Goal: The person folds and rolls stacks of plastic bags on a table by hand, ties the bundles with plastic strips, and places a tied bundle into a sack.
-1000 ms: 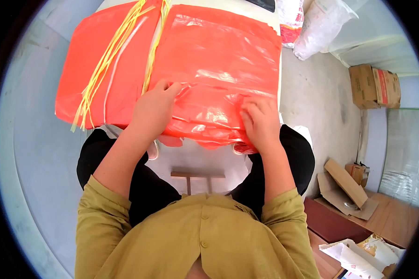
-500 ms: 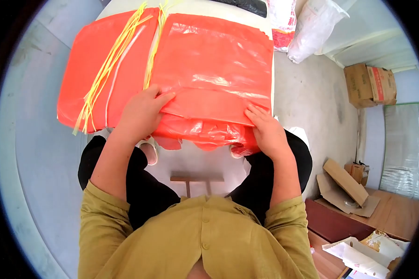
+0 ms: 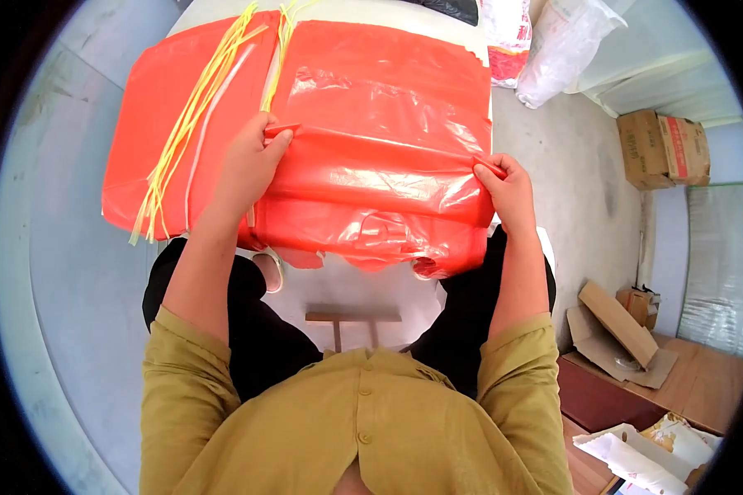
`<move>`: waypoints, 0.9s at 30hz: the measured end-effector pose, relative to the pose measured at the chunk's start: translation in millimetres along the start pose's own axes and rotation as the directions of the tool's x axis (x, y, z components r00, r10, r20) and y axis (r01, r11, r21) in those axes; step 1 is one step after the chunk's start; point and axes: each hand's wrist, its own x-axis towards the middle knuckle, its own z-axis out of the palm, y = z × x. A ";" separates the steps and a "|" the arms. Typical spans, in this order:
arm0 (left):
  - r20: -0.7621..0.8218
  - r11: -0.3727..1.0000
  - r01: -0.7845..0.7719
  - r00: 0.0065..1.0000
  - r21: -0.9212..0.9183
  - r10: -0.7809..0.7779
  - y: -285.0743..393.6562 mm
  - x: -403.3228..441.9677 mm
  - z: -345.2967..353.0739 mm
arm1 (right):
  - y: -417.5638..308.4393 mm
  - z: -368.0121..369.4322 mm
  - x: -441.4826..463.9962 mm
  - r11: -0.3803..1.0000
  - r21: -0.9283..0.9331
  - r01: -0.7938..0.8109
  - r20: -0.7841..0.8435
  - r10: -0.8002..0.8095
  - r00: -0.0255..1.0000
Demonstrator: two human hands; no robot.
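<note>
Step in hand: seemingly lifting and straightening a crosswise fold in the top of the red plastic film
Left hand: thumb and fingers pinch the fold at its left end
Right hand: thumb and fingers pinch the other end, by the right edge of the tabletop
Next move: calls for level hands and even tension, I judge, since such thin film could crease or slip
Film's look: glossy, bright red, layered; taut between the hands, rippled beyond them, crumpled and ragged below
Film's place: along the tabletop's right side, hanging over the near edge
Red pile: smoother and duller, over the tabletop's left side
Yellow strips: loose bundle on that pile, tails towards the near left corner
</note>
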 end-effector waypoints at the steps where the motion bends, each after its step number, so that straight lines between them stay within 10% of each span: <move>1: -0.005 1.000 0.021 1.000 -0.007 -0.021 4.1 2.8 4.5 | 9.9 4.8 3.9 1.000 0.015 0.017 -0.033 -0.017 0.999; 14: -0.048 0.955 -0.103 0.991 0.280 0.121 -4.8 14.8 22.2 | 21.3 22.8 3.7 0.947 -0.321 0.026 -0.223 -0.102 0.969; 16: -0.059 0.891 -0.186 0.971 0.415 0.230 -4.6 11.2 24.1 | 18.2 22.5 -1.0 0.803 -0.557 0.211 -0.197 -0.375 0.906; 20: 0.143 0.569 -0.464 0.844 0.679 0.517 12.0 -3.2 20.7 | -3.1 10.9 -26.0 0.659 -0.642 0.393 0.191 -0.360 0.913; 23: 0.477 0.547 -0.686 0.727 0.479 0.495 29.8 -15.1 20.6 | -23.2 22.0 -52.3 0.565 -0.569 0.598 0.542 -0.289 0.789; 27: 0.511 0.582 -0.636 0.765 0.507 0.392 26.6 -19.4 24.6 | -13.5 23.1 -44.4 0.536 -0.618 0.575 0.536 -0.248 0.807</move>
